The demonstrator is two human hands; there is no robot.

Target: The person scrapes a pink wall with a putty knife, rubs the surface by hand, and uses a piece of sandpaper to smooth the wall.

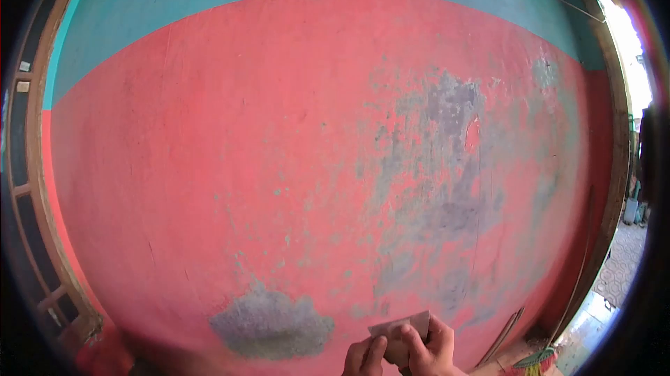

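Observation:
At the bottom of the view, both my hands hold a small grey-brown piece of sandpaper (395, 351), which looks folded or bent. My left hand (364, 358) pinches its left side, thumb on the near face. The right hand (433, 352) grips the other side, its thumb pressed across the sheet. Beyond them stands a painted wall (209, 132), pink below and teal above. Its pink paint is worn through in grey and greenish areas, with a bare grey patch (272, 324) low down and a larger rough patch (453, 100) right of centre.
A wooden window or door frame (31, 188) borders the left side. To the right, a doorway gives onto patterned paving (624, 264). Thin wooden sticks (501, 337) and a broom with green and red bristles (536, 360) are at the lower right corner.

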